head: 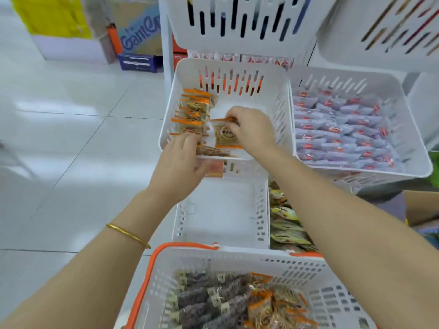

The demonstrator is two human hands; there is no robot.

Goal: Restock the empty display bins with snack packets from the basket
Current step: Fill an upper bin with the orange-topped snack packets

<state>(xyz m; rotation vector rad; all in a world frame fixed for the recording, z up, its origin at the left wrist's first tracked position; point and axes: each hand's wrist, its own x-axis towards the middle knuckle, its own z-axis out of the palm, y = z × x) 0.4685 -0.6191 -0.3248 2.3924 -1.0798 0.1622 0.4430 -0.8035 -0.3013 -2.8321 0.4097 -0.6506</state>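
white display bin (pixel 280 96), right hand (pixel 251 128) pinching orange snack packet (pixel 225 136).

Setting: a shop aisle.
White display bins (pixel 344 73) are holding rows of snack packets (pixel 339 129); stock cartons (pixel 140 29) are sitting on the tiled floor (pixel 71 138).

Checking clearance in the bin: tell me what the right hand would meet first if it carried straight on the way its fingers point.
Probably the row of orange-topped packets along the left wall of the bin: the right hand, pinching one packet, points left at it. Depth is unclear.
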